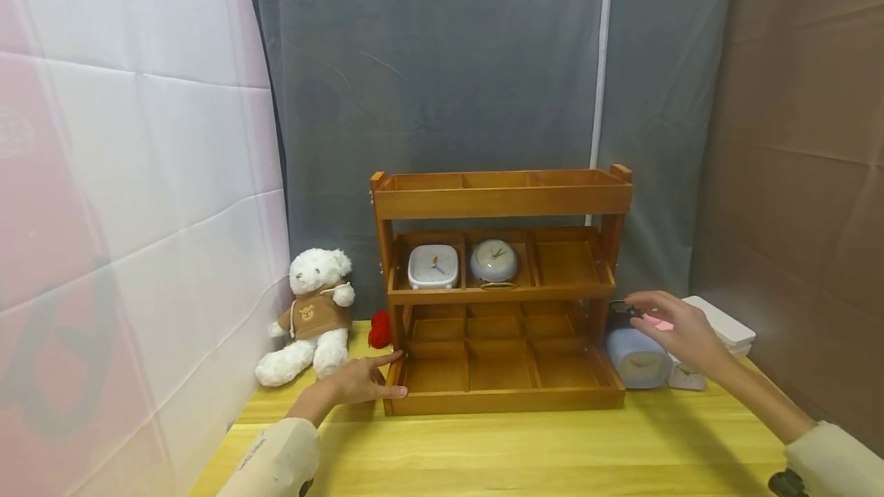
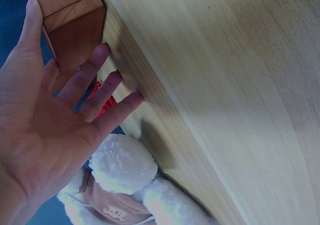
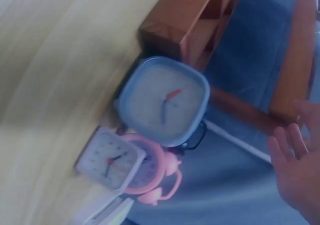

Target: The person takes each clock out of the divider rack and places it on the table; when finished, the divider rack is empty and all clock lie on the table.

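My left hand rests at the lower left corner of a brown wooden tiered shelf, thumb at the front rim and fingers extended along the side. In the left wrist view those fingers look straight and spread. My right hand hovers with relaxed fingers over clocks at the shelf's right, holding nothing. Below it stand a blue square clock, a pink twin-bell alarm clock and a small pale square clock. On the sloped upper tier lean a white square clock and a round pale-blue clock.
A white teddy bear in a brown top sits left of the shelf, with a red fuzzy object beside it. White boxes stand behind my right hand. Curtains surround the wooden table.
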The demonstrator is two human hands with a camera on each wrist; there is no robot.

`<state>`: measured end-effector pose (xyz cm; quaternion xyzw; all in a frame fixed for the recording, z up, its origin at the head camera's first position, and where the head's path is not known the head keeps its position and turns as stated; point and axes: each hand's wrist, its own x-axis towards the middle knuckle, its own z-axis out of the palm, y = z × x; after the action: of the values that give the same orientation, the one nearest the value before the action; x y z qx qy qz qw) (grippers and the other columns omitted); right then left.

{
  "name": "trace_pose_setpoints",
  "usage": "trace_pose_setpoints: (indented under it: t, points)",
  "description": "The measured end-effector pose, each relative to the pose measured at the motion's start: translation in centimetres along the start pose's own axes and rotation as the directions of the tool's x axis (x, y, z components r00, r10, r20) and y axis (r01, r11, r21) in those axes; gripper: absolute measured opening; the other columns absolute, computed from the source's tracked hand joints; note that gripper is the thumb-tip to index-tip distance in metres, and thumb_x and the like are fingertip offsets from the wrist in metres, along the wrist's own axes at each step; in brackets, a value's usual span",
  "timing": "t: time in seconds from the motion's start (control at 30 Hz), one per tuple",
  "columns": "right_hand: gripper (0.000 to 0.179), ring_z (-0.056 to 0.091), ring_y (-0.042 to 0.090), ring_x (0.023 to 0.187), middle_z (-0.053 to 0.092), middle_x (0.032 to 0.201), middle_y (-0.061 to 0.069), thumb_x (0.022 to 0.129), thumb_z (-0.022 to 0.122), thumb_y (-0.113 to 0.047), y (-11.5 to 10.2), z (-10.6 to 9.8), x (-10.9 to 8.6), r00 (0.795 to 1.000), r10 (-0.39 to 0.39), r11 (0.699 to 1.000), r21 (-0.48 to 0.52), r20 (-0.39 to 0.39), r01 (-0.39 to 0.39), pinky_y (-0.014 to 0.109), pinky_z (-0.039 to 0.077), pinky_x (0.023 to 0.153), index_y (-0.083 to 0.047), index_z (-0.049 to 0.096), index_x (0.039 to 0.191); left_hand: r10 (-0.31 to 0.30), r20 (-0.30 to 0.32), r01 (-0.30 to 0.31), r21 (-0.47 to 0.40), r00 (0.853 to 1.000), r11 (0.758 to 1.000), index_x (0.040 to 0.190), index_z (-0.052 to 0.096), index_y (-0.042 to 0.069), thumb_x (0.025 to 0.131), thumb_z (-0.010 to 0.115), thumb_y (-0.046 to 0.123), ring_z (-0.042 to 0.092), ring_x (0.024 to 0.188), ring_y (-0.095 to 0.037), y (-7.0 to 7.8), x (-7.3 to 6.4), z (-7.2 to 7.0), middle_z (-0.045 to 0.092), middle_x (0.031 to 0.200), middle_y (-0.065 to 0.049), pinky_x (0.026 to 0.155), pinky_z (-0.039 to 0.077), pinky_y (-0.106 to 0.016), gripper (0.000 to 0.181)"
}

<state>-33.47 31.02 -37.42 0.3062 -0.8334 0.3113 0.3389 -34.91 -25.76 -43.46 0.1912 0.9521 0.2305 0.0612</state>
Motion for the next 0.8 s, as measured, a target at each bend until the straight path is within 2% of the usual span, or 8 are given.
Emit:
trace_pose_setpoints:
  t: [0.13,0.27,0.37,0.5,0.63,0.8]
  points:
    - [0.036,0.061,-0.011,0.105,0.073,0.117,0.01,0.089,0.08,0.0,-0.9,0.0,1.2,0.998,0.056,0.998,-0.009,0.026,-0.056,0.006,0.047,0.084,-0.009,0.072,0.122,0.0,0.002,0.0,-0.014,1.0,1.0,0.158,0.045,0.014,0.088,0.081,0.051,0.058,0.075,-0.015,0.0,0.0,0.0,0.072,0.09,-0.001,0.069,0.049,-0.035,0.087]
    - [0.035,0.073,0.016,0.104,0.072,0.122,0.011,0.092,0.079,-0.005,-1.6,0.4,2.7,0.994,0.091,0.996,-0.006,0.064,-0.091,0.012,0.052,0.082,-0.01,0.071,0.126,0.001,0.005,0.0,-0.024,1.0,1.0,0.159,0.045,0.014,0.089,0.081,0.049,0.058,0.074,-0.016,-0.1,0.0,0.1,0.072,0.09,-0.002,0.069,0.049,-0.035,0.086]
    - [0.036,0.073,0.034,0.105,0.072,0.123,0.013,0.093,0.078,-0.005,-2.4,1.0,4.0,0.992,0.093,0.995,0.021,0.084,-0.095,0.028,0.059,0.082,-0.007,0.07,0.128,-0.001,0.005,0.002,-0.02,1.0,1.0,0.159,0.045,0.014,0.089,0.081,0.05,0.058,0.075,-0.015,-0.2,-0.1,0.1,0.072,0.092,-0.002,0.069,0.049,-0.035,0.086]
    - [0.035,0.073,0.037,0.105,0.071,0.124,0.017,0.093,0.078,-0.006,-3.6,2.1,5.9,0.992,0.077,0.994,0.07,0.1,-0.084,0.046,0.059,0.083,-0.005,0.069,0.127,-0.001,0.006,0.001,-0.015,1.0,1.0,0.159,0.045,0.014,0.089,0.08,0.05,0.057,0.075,-0.016,-0.2,-0.1,0.0,0.072,0.092,-0.002,0.07,0.049,-0.036,0.086]
    - [0.033,0.073,0.038,0.105,0.07,0.125,0.021,0.093,0.078,-0.005,-4.9,3.1,7.9,0.993,0.044,0.992,0.115,0.111,-0.056,0.047,0.059,0.084,-0.004,0.069,0.125,-0.004,0.01,0.005,-0.016,1.0,1.0,0.159,0.045,0.014,0.089,0.08,0.05,0.058,0.075,-0.015,-0.1,-0.1,0.0,0.072,0.091,-0.002,0.07,0.049,-0.036,0.086]
    - [0.036,0.072,0.037,0.108,0.069,0.128,0.019,0.093,0.079,-0.006,-6.0,4.3,10.0,0.993,0.028,0.988,0.147,0.118,-0.045,0.045,0.058,0.087,-0.002,0.069,0.127,-0.008,0.013,0.009,-0.025,1.0,1.0,0.159,0.045,0.014,0.089,0.08,0.051,0.059,0.076,-0.014,0.3,-0.3,-0.2,0.072,0.09,-0.001,0.073,0.051,-0.036,0.087]
